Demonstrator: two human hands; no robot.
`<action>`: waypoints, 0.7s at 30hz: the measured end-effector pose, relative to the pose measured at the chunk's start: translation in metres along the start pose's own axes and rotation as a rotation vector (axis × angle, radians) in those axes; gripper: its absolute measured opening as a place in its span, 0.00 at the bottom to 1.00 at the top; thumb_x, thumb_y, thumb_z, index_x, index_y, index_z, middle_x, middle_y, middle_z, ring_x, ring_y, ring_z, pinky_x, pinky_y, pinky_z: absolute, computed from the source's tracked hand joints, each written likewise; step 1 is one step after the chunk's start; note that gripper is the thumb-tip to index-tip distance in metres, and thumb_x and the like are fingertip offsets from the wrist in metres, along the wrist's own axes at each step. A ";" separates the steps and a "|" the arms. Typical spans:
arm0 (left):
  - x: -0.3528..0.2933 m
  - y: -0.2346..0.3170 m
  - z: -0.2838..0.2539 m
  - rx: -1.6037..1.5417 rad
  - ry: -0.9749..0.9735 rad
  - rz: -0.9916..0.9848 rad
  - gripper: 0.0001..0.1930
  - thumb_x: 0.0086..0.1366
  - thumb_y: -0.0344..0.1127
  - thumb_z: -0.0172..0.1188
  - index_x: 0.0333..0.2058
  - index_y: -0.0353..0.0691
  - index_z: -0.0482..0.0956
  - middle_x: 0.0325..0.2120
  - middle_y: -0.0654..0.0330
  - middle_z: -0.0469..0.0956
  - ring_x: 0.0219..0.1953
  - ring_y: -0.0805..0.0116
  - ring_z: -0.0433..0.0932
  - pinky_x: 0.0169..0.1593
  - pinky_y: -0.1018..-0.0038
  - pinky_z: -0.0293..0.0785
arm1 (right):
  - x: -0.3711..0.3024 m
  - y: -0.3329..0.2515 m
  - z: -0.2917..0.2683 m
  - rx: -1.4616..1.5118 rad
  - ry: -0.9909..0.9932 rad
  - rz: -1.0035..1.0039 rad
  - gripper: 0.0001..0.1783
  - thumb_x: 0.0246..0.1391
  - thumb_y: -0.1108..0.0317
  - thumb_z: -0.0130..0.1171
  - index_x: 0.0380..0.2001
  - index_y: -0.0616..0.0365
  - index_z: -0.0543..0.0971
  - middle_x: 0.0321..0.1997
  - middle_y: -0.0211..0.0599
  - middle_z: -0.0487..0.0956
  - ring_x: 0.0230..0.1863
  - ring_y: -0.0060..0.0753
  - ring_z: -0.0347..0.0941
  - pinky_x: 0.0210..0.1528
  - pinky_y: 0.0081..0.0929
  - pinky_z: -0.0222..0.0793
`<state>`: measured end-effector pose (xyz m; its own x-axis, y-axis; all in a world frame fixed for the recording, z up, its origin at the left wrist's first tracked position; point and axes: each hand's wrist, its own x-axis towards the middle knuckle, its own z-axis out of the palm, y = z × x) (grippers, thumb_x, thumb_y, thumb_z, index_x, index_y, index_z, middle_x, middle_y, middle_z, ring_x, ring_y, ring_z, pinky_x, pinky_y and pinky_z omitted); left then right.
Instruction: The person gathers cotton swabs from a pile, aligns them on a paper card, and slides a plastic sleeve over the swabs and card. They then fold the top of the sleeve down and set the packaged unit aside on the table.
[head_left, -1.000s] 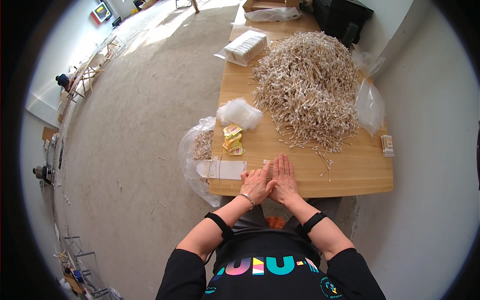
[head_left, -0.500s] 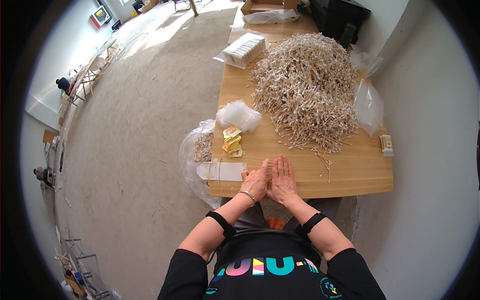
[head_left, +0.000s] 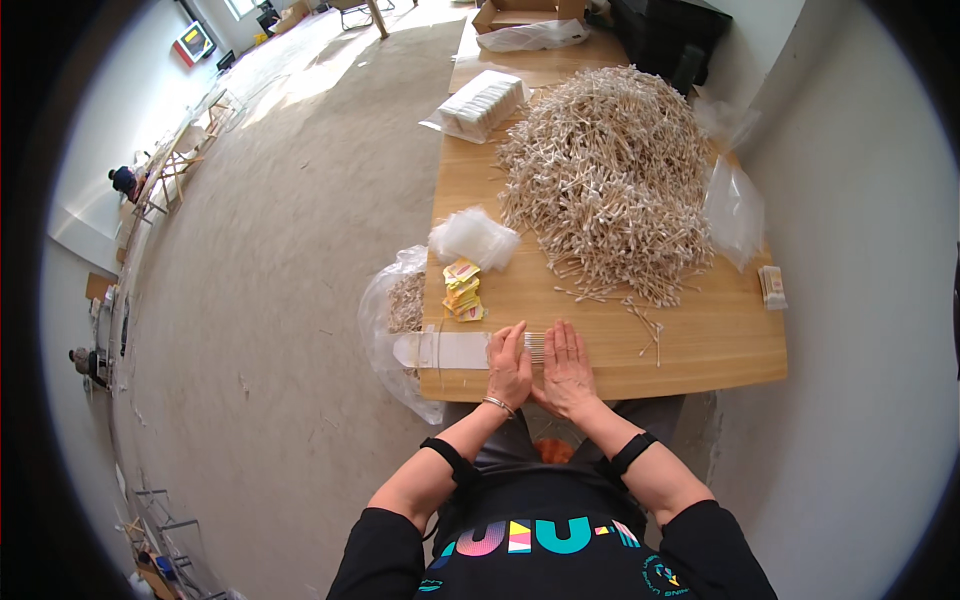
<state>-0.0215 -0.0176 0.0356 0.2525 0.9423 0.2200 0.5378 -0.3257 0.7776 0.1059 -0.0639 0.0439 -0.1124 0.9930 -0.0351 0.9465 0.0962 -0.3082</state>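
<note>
Item: row of cotton swabs (head_left: pixel 535 348), on the surface (head_left: pixel 700 345) near its 6 o'clock edge, between the hands. Handling, by judgement: very light; stems stiff but thin, likely to snap if bent; tips soft and easily crushed. Loose pieces, apt to roll or fan out; best taken as a batch by the stems, squeezed evenly from the 12 and 6 o'clock sides.

Appearance: pale brown stems side by side, running from 9 to 3 o'clock; white tips visible at the 9 o'clock end, opposite ends not clearly seen.

Hands: left hand (head_left: pixel 510 368) at 8 o'clock, fingers extended, not clenched; right hand (head_left: pixel 569 375) at 4 o'clock, laid flat, fingers together. Any grip beneath the palms cannot be told.

Surroundings: white strip (head_left: pixel 462 350) at 9 o'clock; yellow packets (head_left: pixel 462 290) at 10; clear bags (head_left: pixel 474 238) at 11; large swab heap (head_left: pixel 610 180) at 1.
</note>
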 end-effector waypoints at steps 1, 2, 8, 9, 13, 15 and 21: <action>0.002 0.000 0.004 -0.108 0.051 -0.011 0.21 0.58 0.31 0.51 0.52 0.36 0.68 0.50 0.47 0.68 0.52 0.53 0.66 0.56 0.64 0.59 | 0.000 0.000 0.001 0.003 0.000 0.010 0.51 0.48 0.43 0.50 0.62 0.72 0.45 0.69 0.58 0.40 0.71 0.52 0.31 0.70 0.43 0.27; 0.004 0.002 0.006 -0.214 0.105 -0.023 0.21 0.60 0.31 0.50 0.53 0.34 0.67 0.54 0.47 0.65 0.56 0.52 0.63 0.59 0.66 0.57 | 0.001 0.000 0.004 0.003 -0.001 0.014 0.51 0.48 0.43 0.50 0.62 0.72 0.45 0.69 0.58 0.40 0.71 0.52 0.31 0.70 0.43 0.27; 0.011 -0.017 0.015 -0.643 0.113 -0.145 0.21 0.68 0.35 0.42 0.56 0.31 0.64 0.57 0.50 0.64 0.60 0.60 0.60 0.63 0.70 0.52 | 0.011 -0.019 0.027 -0.040 0.077 0.001 0.48 0.48 0.52 0.48 0.62 0.74 0.43 0.68 0.60 0.40 0.71 0.57 0.31 0.70 0.45 0.27; 0.011 -0.021 0.012 -0.640 0.116 -0.147 0.21 0.68 0.35 0.42 0.56 0.31 0.64 0.57 0.50 0.64 0.60 0.60 0.60 0.63 0.70 0.52 | 0.014 -0.024 0.028 0.009 0.072 0.004 0.47 0.48 0.54 0.47 0.62 0.74 0.43 0.68 0.61 0.40 0.71 0.57 0.31 0.70 0.45 0.27; 0.008 -0.044 -0.013 -0.747 0.146 -0.222 0.21 0.71 0.35 0.38 0.57 0.29 0.62 0.57 0.51 0.64 0.60 0.63 0.60 0.64 0.72 0.51 | 0.026 -0.053 0.031 0.015 -0.048 -0.005 0.47 0.51 0.49 0.46 0.62 0.73 0.43 0.69 0.59 0.38 0.71 0.55 0.28 0.70 0.45 0.24; 0.007 -0.048 -0.025 -0.779 0.165 -0.237 0.21 0.71 0.36 0.38 0.57 0.28 0.62 0.56 0.51 0.64 0.60 0.63 0.61 0.64 0.71 0.51 | 0.032 -0.066 0.033 0.036 -0.061 -0.022 0.47 0.51 0.49 0.47 0.62 0.73 0.43 0.69 0.60 0.38 0.71 0.55 0.27 0.70 0.45 0.23; 0.002 -0.068 -0.045 -0.837 0.229 -0.285 0.21 0.71 0.39 0.38 0.54 0.29 0.65 0.53 0.51 0.67 0.59 0.64 0.63 0.64 0.71 0.53 | 0.041 -0.090 0.036 0.079 -0.084 -0.063 0.48 0.50 0.50 0.48 0.62 0.74 0.43 0.69 0.61 0.37 0.71 0.56 0.26 0.69 0.45 0.22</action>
<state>-0.0942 0.0103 0.0095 -0.0141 0.9999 -0.0038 -0.2263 0.0005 0.9741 0.0048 -0.0347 0.0357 -0.1993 0.9756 -0.0918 0.9102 0.1496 -0.3862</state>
